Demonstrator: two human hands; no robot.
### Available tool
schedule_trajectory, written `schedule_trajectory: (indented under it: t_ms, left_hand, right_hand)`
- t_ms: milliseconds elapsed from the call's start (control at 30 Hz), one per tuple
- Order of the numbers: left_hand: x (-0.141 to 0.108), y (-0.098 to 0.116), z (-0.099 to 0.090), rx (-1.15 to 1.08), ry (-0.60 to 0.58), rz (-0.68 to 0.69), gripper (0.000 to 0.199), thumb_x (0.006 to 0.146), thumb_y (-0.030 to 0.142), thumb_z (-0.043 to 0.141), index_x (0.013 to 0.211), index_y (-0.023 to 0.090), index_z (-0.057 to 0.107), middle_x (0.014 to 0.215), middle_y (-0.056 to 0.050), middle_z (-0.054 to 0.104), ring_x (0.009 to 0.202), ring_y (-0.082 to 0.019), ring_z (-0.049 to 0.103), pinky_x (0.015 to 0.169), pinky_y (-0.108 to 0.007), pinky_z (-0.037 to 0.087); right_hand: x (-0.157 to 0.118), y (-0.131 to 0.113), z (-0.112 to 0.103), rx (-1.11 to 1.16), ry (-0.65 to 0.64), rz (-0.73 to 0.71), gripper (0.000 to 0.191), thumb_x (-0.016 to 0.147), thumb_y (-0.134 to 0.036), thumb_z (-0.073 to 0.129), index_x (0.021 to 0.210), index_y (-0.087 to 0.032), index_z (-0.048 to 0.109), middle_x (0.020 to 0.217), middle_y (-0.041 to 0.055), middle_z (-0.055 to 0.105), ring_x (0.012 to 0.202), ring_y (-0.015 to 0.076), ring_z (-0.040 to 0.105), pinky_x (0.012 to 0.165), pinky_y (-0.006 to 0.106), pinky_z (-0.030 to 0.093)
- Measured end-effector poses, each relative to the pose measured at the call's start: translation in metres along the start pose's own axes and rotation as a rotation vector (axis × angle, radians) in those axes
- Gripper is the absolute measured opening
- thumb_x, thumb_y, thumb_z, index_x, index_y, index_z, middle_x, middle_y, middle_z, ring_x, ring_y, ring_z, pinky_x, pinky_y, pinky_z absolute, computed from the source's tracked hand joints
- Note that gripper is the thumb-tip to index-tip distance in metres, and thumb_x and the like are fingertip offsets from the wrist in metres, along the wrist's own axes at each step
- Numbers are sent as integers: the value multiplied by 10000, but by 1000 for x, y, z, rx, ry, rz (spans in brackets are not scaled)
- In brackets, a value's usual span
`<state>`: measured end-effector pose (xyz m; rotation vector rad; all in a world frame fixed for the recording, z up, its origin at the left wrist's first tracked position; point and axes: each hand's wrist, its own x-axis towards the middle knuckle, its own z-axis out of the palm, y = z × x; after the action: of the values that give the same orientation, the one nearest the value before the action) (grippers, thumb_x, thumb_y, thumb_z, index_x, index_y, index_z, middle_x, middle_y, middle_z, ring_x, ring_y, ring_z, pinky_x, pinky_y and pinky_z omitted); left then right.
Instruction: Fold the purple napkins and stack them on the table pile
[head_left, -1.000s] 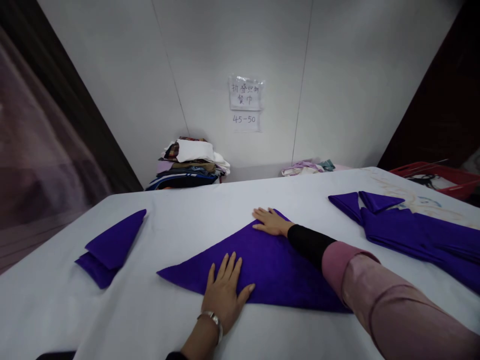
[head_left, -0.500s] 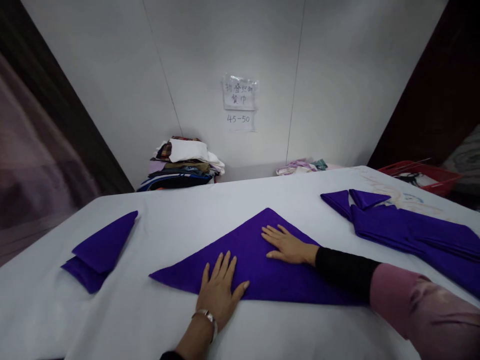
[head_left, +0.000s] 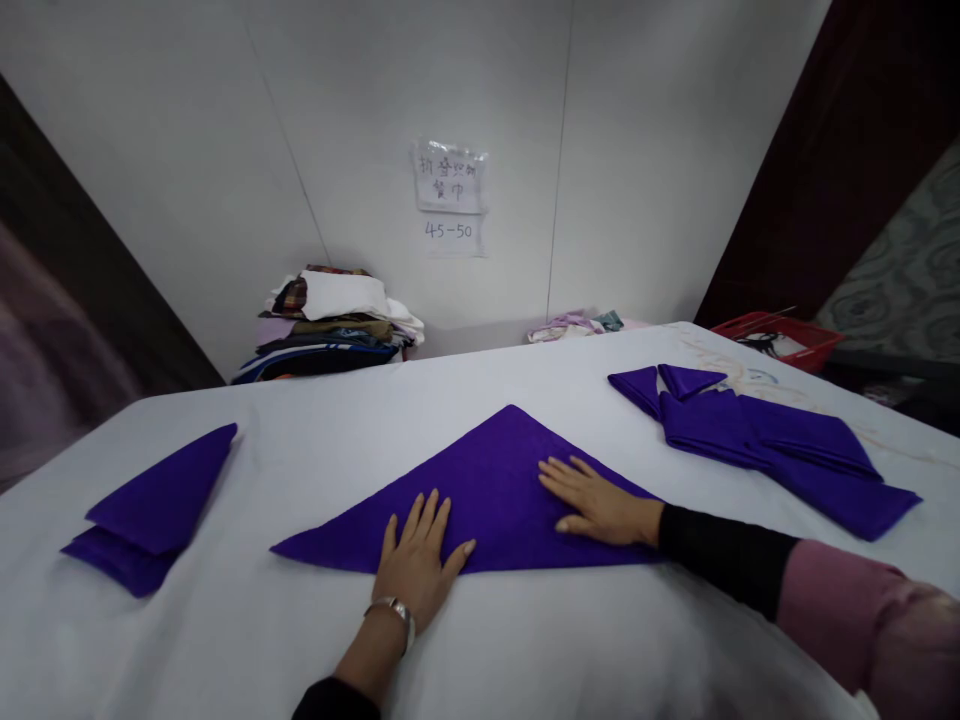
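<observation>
A purple cloth napkin point(head_left: 495, 490) lies on the white-covered table as a wide triangle, its peak pointing away from me and its long edge toward me. My left hand point(head_left: 418, 560) rests flat across the near edge, left of the middle, fingers spread; a silver watch or bracelet is on the wrist. On the right half of the napkin lies my right hand point(head_left: 598, 502), palm down with fingers outstretched. Its forearm hides the napkin's right corner. Neither hand grips anything.
A folded purple napkin point(head_left: 161, 505) lies at the left. Several more folded purple cloths point(head_left: 795, 430) lie at the right. Behind the table are a stack of clothes point(head_left: 330, 325), a smaller cloth pile point(head_left: 570, 326) and a red basket point(head_left: 814, 340). A handwritten sign point(head_left: 450, 180) hangs on the wall.
My right hand has slid across the napkin toward its right side and nearer to me. My left hand stays at the near edge. The whole view has shifted somewhat.
</observation>
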<state>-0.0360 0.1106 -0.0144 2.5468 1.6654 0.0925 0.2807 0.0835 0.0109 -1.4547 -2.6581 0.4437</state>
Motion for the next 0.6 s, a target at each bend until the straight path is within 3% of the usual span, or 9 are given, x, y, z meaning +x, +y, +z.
schedule_trajectory:
  t_ms: [67,133,333,433,533,600]
  left_hand:
    - [0,1,-1,-2,-2,6,711,840,620,254,1395,179,300,1482,-81,253,1375,-267,168,1092,-540,125]
    - [1,1,-2,2,-2,14,714,840,619,255,1395,173,299,1480,-89,257,1374,-270,171,1089,-540,130]
    - [3,1,0,35,1,11,718,835,616,258,1401,174,287,1488,-77,241,1377,-270,154,1089,-542,129]
    - [3,1,1,42,-5,11,711,838,608,256,1401,174,286,1490,-76,234,1378,-271,148,1086,-546,131]
    - [4,1,0,48,-15,7,718,833,613,253,1402,176,282,1494,-74,220,1380,-267,142,1088,-542,122]
    - [4,1,-2,54,-25,3,721,831,615,251,1404,178,278,1497,-70,210,1382,-262,134,1089,-538,119]
  right_hand:
    - [-12,-13,6,35,-35,-44,709,887,-603,297,1451,-222,96,1512,56,92,1384,214,56,1112,447,-3]
    - [-24,-10,9,35,-25,7,695,890,-594,302,1449,-226,113,1509,61,114,1383,218,68,1111,458,1]
    - [-76,49,10,-41,61,277,652,898,-589,273,1442,-247,165,1502,57,147,1377,232,96,1108,476,37]
    - [-108,66,7,-75,69,451,652,901,-590,239,1439,-223,198,1497,75,162,1375,239,105,1103,480,74]
    - [-124,56,2,-89,102,560,674,900,-595,222,1440,-193,196,1494,106,160,1374,252,106,1094,496,98]
    - [-122,31,1,-88,152,494,685,892,-603,250,1446,-209,167,1498,94,144,1377,255,91,1098,497,69]
